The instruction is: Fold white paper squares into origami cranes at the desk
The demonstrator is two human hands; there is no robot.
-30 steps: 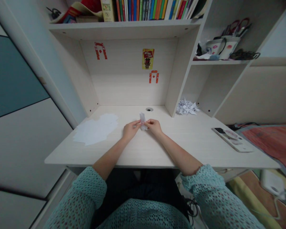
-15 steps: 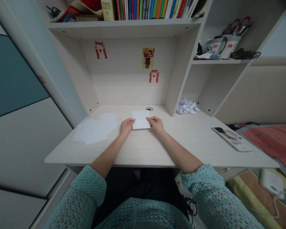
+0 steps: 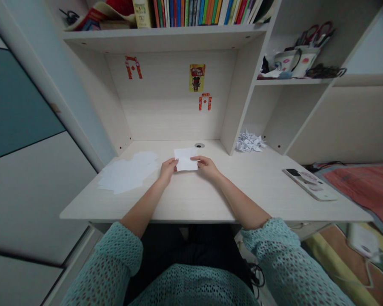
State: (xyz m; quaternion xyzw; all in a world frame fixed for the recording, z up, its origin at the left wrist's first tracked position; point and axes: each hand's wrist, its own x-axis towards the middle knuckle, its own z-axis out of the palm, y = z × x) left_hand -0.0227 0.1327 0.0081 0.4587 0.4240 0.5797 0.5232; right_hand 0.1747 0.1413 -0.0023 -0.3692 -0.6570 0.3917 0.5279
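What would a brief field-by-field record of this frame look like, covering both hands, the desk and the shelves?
Left hand: pinching the white sheet at its left edge
Right hand: holding the sheet's right edge
Desk, left: white papers, overlapping
Desk, back right: heap of white paper pieces
Desk, right: phone
Upper shelf: row of books
Right shelf: cups, red-handled scissors

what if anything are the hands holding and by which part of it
A piece of white paper: the left hand holds its left edge, the right hand its right edge.
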